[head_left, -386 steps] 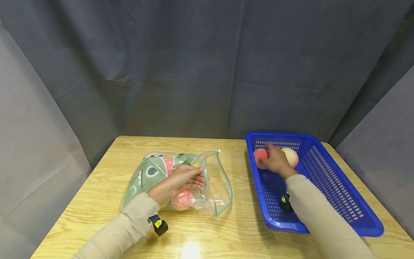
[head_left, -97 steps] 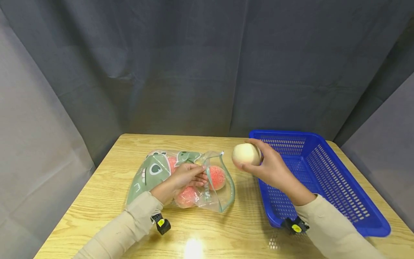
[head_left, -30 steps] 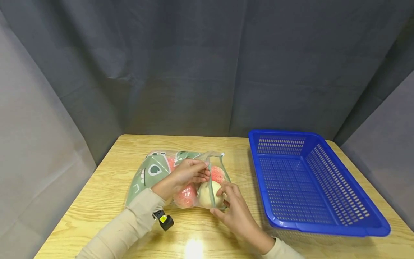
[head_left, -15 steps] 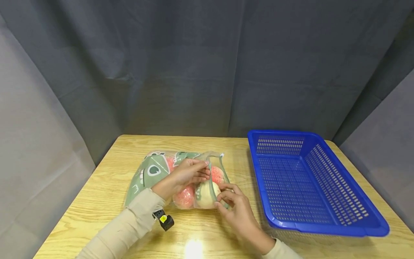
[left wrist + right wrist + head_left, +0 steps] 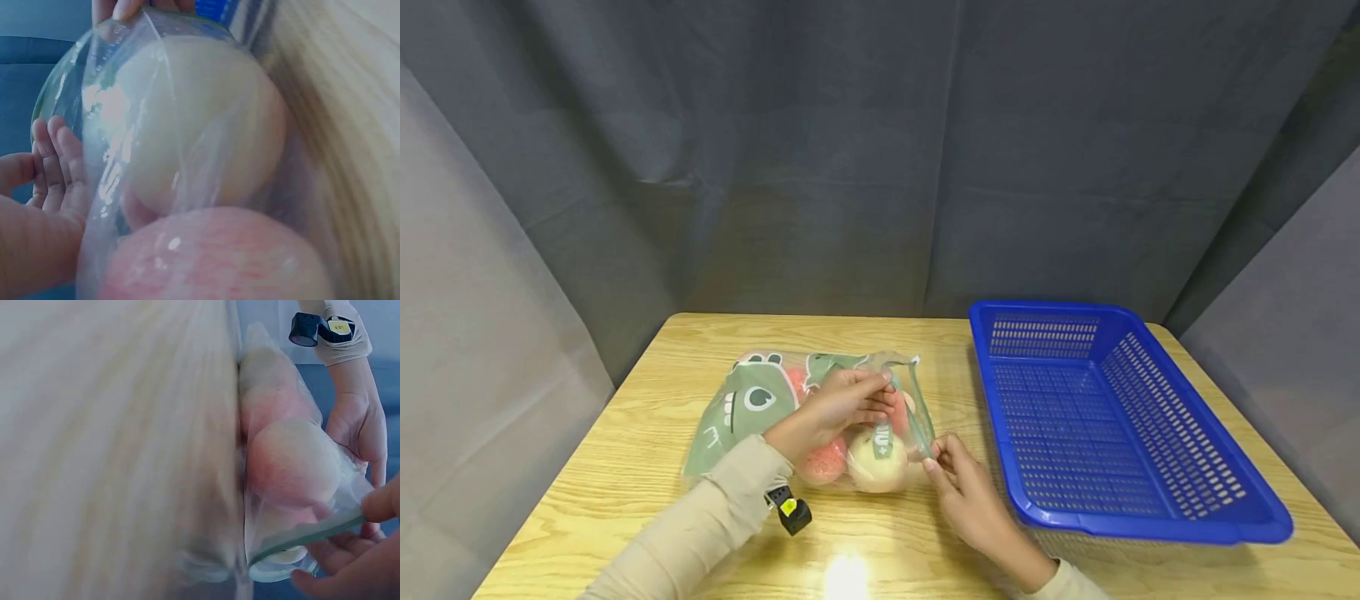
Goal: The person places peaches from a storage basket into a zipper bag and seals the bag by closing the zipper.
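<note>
A clear zip bag [image 5: 718, 433] with a green cartoon animal print lies on its side on the table. Several peaches are inside, among them a pale one [image 5: 868, 471] near the mouth and a pink one [image 5: 823, 461] beside it. My left hand [image 5: 842, 404] pinches the upper sheet of the bag near its opening. At the near corner of the mouth, my right hand [image 5: 970, 504] holds the green-trimmed edge [image 5: 306, 536] between thumb and fingers. Through the plastic, the left wrist view shows the pale peach [image 5: 194, 125] close up.
A blue perforated basket [image 5: 1067, 433] stands at the right of the wooden table [image 5: 700, 542], its left rim a short way from my right hand. Grey curtains [image 5: 820, 167] hang behind and on both sides.
Earlier, my right hand reached among peaches in the basket, then carried the pale peach over; it now sits in the bag. Since then that hand has drawn the bag's edge rightward.
</note>
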### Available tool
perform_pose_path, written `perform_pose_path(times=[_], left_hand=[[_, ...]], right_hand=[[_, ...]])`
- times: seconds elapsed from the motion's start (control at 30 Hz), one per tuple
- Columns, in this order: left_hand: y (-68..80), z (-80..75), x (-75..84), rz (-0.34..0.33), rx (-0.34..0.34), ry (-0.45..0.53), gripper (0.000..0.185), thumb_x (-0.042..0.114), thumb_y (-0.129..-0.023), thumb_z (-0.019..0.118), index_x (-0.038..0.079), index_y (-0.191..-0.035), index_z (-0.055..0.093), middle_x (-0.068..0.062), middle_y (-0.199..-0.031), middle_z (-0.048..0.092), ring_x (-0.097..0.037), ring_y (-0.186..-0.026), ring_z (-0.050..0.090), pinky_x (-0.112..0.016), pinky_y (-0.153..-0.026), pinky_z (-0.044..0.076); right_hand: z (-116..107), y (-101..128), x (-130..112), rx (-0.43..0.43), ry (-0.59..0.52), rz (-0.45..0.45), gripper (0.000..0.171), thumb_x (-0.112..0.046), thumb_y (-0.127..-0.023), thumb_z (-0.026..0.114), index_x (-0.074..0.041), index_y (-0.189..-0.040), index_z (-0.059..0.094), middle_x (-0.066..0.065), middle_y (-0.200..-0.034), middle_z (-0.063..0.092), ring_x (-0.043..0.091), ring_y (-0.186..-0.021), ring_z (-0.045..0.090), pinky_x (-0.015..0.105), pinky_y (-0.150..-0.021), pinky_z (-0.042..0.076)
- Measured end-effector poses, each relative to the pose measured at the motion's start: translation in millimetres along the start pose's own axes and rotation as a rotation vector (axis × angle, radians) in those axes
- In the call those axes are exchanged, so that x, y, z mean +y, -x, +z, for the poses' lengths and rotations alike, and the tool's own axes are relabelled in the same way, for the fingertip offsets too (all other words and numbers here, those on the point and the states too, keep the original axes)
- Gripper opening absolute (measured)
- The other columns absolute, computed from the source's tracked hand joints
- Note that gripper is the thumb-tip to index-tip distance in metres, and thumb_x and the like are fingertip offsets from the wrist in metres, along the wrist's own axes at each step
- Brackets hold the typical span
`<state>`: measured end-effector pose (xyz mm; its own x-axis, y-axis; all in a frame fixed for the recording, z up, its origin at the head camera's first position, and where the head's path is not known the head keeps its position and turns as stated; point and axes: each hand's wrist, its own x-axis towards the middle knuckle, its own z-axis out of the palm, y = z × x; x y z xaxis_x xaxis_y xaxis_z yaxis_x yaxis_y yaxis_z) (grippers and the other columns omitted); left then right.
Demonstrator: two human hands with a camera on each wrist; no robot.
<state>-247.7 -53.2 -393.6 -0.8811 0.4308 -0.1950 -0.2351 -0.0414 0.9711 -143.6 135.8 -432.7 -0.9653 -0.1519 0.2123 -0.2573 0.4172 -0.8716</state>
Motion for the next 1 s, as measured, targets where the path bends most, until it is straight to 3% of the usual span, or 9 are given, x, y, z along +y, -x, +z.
perform_pose_path(times=[0.03, 0.23, 0.27, 0.37, 0.43, 0.57, 0.67, 0.83, 1.0], left_hand=[[-0.2, 0.5, -1.9, -0.006, 0.001, -0.008, 0.023, 0.022, -0.099, 0.054, 0.003, -0.093, 0.064, -0.001, -0.08, 0.065, -0.009, -0.072, 0.064, -0.022, -0.068, 0.056], [-2.3, 4.0, -10.1, -0.021, 0.011, -0.044, 0.023, 0.018, -0.099, 0.052, -0.002, -0.102, 0.064, 0.0, -0.081, 0.066, -0.009, -0.071, 0.063, -0.024, -0.072, 0.056], [-2.8, 4.8, -10.8, -0.016, 0.011, -0.046, 0.024, 0.018, -0.099, 0.052, -0.002, -0.103, 0.064, 0.0, -0.081, 0.066, -0.009, -0.071, 0.063, -0.024, -0.072, 0.056], [-3.1, 7.6, -11.3, -0.003, -0.002, -0.052, 0.027, 0.019, -0.1, 0.051, -0.004, -0.106, 0.063, -0.002, -0.084, 0.067, -0.01, -0.074, 0.065, -0.026, -0.075, 0.057], [-3.1, 9.0, -11.4, 0.011, -0.021, -0.066, 0.03, 0.021, -0.1, 0.05, -0.006, -0.11, 0.061, -0.006, -0.089, 0.068, -0.012, -0.079, 0.066, -0.028, -0.078, 0.057], [-3.4, 9.3, -8.6, 0.033, -0.054, -0.115, 0.031, 0.018, -0.101, 0.048, -0.007, -0.118, 0.059, -0.015, -0.102, 0.069, -0.019, -0.09, 0.068, -0.031, -0.083, 0.056], [-5.3, 7.3, -1.9, 0.044, -0.055, -0.191, 0.029, 0.015, -0.1, 0.05, -0.005, -0.118, 0.06, -0.016, -0.105, 0.069, -0.02, -0.094, 0.068, -0.032, -0.082, 0.057], [-17.9, 0.0, 20.5, 0.061, -0.064, -0.343, 0.025, 0.014, -0.099, 0.054, -0.003, -0.114, 0.064, -0.013, -0.104, 0.069, -0.019, -0.095, 0.067, -0.033, -0.086, 0.055], [-40.7, -10.5, 47.6, 0.066, -0.06, -0.56, 0.025, 0.017, -0.099, 0.054, 0.001, -0.115, 0.066, -0.014, -0.111, 0.068, -0.029, -0.108, 0.062, -0.039, -0.091, 0.053]], right_hand=[[0.0, 0.5, 2.1, -0.015, -0.009, 0.032, 0.005, -0.002, -0.097, 0.051, -0.005, -0.095, 0.048, 0.015, -0.102, 0.064, 0.039, -0.106, 0.062, 0.051, -0.083, 0.055], [-0.9, 1.4, 6.8, -0.014, 0.027, 0.155, 0.008, -0.011, -0.095, 0.054, -0.01, -0.089, 0.05, 0.02, -0.123, 0.055, 0.04, -0.115, 0.051, 0.047, -0.084, 0.05], [-1.4, 1.7, 5.8, -0.011, 0.036, 0.162, 0.01, -0.011, -0.095, 0.054, -0.01, -0.086, 0.051, 0.021, -0.132, 0.049, 0.043, -0.124, 0.044, 0.051, -0.091, 0.047], [-4.1, 4.4, 3.7, -0.031, 0.035, 0.195, 0.016, -0.011, -0.095, 0.053, -0.008, -0.079, 0.051, 0.023, -0.132, 0.049, 0.044, -0.123, 0.045, 0.053, -0.092, 0.045], [-6.4, 7.0, 2.3, -0.045, 0.022, 0.225, 0.02, -0.011, -0.095, 0.053, -0.007, -0.076, 0.05, 0.023, -0.13, 0.051, 0.042, -0.12, 0.047, 0.053, -0.091, 0.045], [-10.2, 10.4, 2.5, -0.1, -0.084, 0.3, 0.018, -0.008, -0.093, 0.054, -0.005, -0.076, 0.047, 0.011, -0.091, 0.057, 0.025, -0.087, 0.054, 0.036, -0.073, 0.046], [-11.9, 12.4, 5.7, -0.161, -0.181, 0.343, 0.016, -0.007, -0.093, 0.052, -0.003, -0.078, 0.047, 0.004, -0.074, 0.046, 0.018, -0.072, 0.045, 0.028, -0.066, 0.043], [-15.4, 17.4, 12.9, -0.244, -0.292, 0.392, 0.016, -0.009, -0.095, 0.051, -0.003, -0.081, 0.049, 0.007, -0.087, 0.053, 0.02, -0.083, 0.052, 0.034, -0.077, 0.05], [-21.5, 19.2, 15.6, -0.306, -0.321, 0.396, 0.02, -0.017, -0.098, 0.052, -0.003, -0.084, 0.051, 0.007, -0.088, 0.054, 0.02, -0.082, 0.051, 0.032, -0.077, 0.047]])
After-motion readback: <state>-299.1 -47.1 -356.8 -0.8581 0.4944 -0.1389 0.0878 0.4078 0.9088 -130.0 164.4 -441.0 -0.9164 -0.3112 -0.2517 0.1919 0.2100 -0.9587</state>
